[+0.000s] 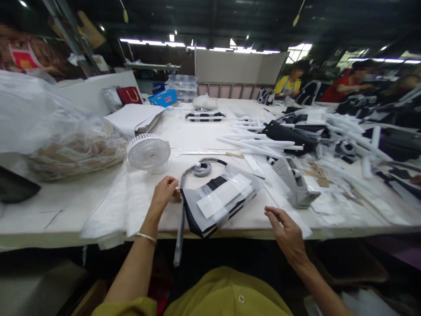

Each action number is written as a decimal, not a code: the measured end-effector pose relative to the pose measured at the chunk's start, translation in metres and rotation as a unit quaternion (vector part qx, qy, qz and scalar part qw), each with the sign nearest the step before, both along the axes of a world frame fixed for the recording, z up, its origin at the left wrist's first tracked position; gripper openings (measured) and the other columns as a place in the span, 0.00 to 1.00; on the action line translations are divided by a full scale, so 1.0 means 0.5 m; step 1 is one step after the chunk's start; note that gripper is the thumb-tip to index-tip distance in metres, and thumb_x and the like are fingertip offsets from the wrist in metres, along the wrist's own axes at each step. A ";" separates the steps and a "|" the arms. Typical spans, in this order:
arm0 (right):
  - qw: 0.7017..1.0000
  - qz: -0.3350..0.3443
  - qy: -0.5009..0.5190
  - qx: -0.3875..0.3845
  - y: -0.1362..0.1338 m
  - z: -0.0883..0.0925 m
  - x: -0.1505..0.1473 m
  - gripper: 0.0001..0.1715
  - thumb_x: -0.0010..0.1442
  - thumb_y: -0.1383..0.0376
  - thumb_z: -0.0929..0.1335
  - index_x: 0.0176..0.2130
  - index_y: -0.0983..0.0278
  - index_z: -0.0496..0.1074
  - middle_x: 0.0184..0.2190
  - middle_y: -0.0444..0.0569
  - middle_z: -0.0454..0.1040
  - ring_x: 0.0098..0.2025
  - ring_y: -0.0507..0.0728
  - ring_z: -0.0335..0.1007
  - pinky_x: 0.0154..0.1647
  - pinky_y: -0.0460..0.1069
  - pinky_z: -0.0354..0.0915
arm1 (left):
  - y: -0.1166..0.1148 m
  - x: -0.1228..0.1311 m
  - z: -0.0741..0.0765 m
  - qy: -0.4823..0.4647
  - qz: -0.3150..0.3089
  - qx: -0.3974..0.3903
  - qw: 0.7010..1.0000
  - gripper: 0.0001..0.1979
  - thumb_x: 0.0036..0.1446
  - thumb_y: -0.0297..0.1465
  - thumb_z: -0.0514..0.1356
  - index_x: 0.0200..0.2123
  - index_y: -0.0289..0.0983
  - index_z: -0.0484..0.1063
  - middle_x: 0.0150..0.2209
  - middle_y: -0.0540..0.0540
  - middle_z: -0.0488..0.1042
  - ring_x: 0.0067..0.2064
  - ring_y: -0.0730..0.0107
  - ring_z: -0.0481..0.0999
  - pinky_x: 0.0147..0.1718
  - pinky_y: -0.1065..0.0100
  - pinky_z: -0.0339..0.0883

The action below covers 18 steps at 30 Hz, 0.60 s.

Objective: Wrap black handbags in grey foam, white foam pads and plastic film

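A black and grey bag (210, 206) lies near the table's front edge, with a white packet (224, 195) on top and clear wrapping around parts of it. Its wrapped strap (179, 230) hangs over the edge at the left, and a coiled piece (201, 168) lies behind the bag. At the bag's left side is my left hand (163, 193), thumb and fingers pinched together by the strap; what they hold is too small to make out. My right hand (285, 231) hovers right of the bag, touching nothing, fingers apart and slightly bent.
A white fan (149, 152) stands behind my left hand. A grey tape dispenser (292, 182) sits at the right, before a pile of white wrapped tubes (259, 142) and black bags. Large plastic bags (79, 145) fill the left. Several people work farther back.
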State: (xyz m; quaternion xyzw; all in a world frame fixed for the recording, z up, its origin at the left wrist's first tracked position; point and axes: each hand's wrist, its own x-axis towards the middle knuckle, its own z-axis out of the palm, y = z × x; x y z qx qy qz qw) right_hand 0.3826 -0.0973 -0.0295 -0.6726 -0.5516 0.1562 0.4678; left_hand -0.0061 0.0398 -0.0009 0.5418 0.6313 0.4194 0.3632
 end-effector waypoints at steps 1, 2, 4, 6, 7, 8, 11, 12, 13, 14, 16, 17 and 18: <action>1.000 0.009 0.000 0.008 -0.003 -0.009 -0.006 0.21 0.61 0.49 0.66 0.41 0.61 0.77 0.42 0.51 0.80 0.46 0.62 0.76 0.51 0.57 0.70 | -0.020 0.007 0.013 0.027 0.017 0.022 0.999 0.13 0.54 0.42 0.60 0.32 0.37 0.70 0.35 0.44 0.76 0.37 0.61 0.78 0.37 0.62 0.73; 1.000 0.017 0.000 0.013 -0.006 -0.019 -0.012 0.21 0.62 0.49 0.66 0.41 0.61 0.77 0.42 0.52 0.80 0.46 0.62 0.76 0.50 0.57 0.71 | -0.044 0.017 0.026 0.055 0.025 0.049 0.997 0.12 0.55 0.40 0.60 0.35 0.37 0.71 0.39 0.43 0.77 0.43 0.58 0.78 0.44 0.60 0.72; 0.999 0.036 -0.005 0.027 -0.011 -0.043 -0.021 0.20 0.63 0.50 0.65 0.41 0.61 0.77 0.41 0.52 0.80 0.44 0.62 0.76 0.49 0.57 0.71 | -0.096 0.047 0.047 0.126 0.000 0.127 0.984 0.13 0.59 0.38 0.57 0.44 0.38 0.73 0.49 0.41 0.75 0.54 0.55 0.73 0.55 0.55 0.67; 0.997 0.055 -0.023 0.051 -0.015 -0.065 -0.024 0.19 0.65 0.52 0.64 0.41 0.61 0.77 0.40 0.52 0.80 0.44 0.62 0.77 0.48 0.57 0.71 | -0.152 0.086 0.056 0.224 -0.073 0.220 0.947 0.19 0.63 0.38 0.55 0.54 0.38 0.69 0.58 0.39 0.71 0.61 0.55 0.68 0.61 0.52 0.61; 0.995 0.063 -0.036 0.067 -0.017 -0.072 -0.024 0.18 0.66 0.53 0.64 0.41 0.61 0.76 0.40 0.52 0.80 0.43 0.62 0.77 0.48 0.57 0.72 | -0.178 0.107 0.054 0.276 -0.115 0.261 0.918 0.21 0.65 0.38 0.54 0.59 0.38 0.66 0.61 0.38 0.68 0.64 0.54 0.65 0.62 0.51 0.59; 0.992 0.070 -0.054 0.087 -0.017 -0.076 -0.024 0.17 0.67 0.54 0.63 0.42 0.61 0.76 0.41 0.52 0.79 0.44 0.61 0.77 0.48 0.57 0.72 | -0.201 0.127 0.049 0.326 -0.152 0.292 0.886 0.24 0.66 0.38 0.53 0.63 0.37 0.62 0.64 0.37 0.65 0.66 0.54 0.63 0.63 0.50 0.58; 0.970 0.100 -0.152 0.161 -0.005 -0.062 -0.022 0.16 0.69 0.59 0.62 0.51 0.61 0.73 0.49 0.54 0.78 0.52 0.62 0.73 0.55 0.59 0.69 | -0.252 0.176 0.017 0.436 -0.214 0.330 0.810 0.28 0.67 0.35 0.53 0.67 0.36 0.54 0.67 0.37 0.59 0.69 0.53 0.57 0.64 0.49 0.56; 0.955 0.117 -0.200 0.184 0.003 -0.050 -0.024 0.18 0.69 0.60 0.62 0.55 0.61 0.71 0.53 0.54 0.75 0.57 0.63 0.70 0.59 0.61 0.65 | -0.261 0.185 0.005 0.463 -0.220 0.334 0.791 0.28 0.66 0.33 0.52 0.68 0.35 0.54 0.67 0.38 0.59 0.69 0.54 0.57 0.65 0.48 0.55; 0.937 0.138 -0.250 0.200 0.014 -0.036 -0.026 0.21 0.69 0.61 0.63 0.59 0.62 0.68 0.58 0.55 0.72 0.62 0.64 0.65 0.63 0.63 0.60 | -0.266 0.192 -0.008 0.484 -0.219 0.336 0.777 0.28 0.66 0.30 0.52 0.68 0.35 0.53 0.67 0.39 0.59 0.69 0.55 0.57 0.65 0.49 0.55; 0.918 0.160 -0.297 0.210 0.027 -0.021 -0.030 0.25 0.69 0.61 0.63 0.63 0.62 0.64 0.62 0.55 0.68 0.66 0.65 0.59 0.66 0.65 0.56 | -0.269 0.195 -0.018 0.501 -0.215 0.339 0.767 0.28 0.65 0.28 0.51 0.68 0.35 0.53 0.67 0.40 0.60 0.69 0.56 0.57 0.65 0.50 0.55; 0.882 0.203 -0.368 0.214 0.055 0.005 -0.041 0.32 0.68 0.60 0.65 0.67 0.64 0.58 0.67 0.56 0.61 0.70 0.66 0.51 0.69 0.66 0.49 | -0.270 0.196 -0.035 0.524 -0.203 0.349 0.750 0.30 0.63 0.21 0.48 0.68 0.35 0.53 0.68 0.42 0.59 0.69 0.59 0.58 0.65 0.53 0.56; 0.868 0.222 -0.392 0.210 0.069 0.014 -0.046 0.35 0.67 0.60 0.66 0.68 0.64 0.56 0.68 0.56 0.59 0.71 0.66 0.48 0.70 0.67 0.47 | -0.269 0.194 -0.041 0.529 -0.197 0.357 0.744 0.31 0.61 0.19 0.46 0.68 0.35 0.53 0.68 0.43 0.59 0.69 0.61 0.58 0.64 0.54 0.57; 0.856 0.240 -0.409 0.204 0.083 0.020 -0.050 0.37 0.66 0.59 0.67 0.68 0.65 0.55 0.68 0.56 0.58 0.71 0.66 0.47 0.70 0.67 0.46 | -0.268 0.192 -0.045 0.533 -0.193 0.366 0.739 0.33 0.59 0.16 0.45 0.68 0.34 0.53 0.68 0.44 0.59 0.69 0.62 0.58 0.64 0.55 0.57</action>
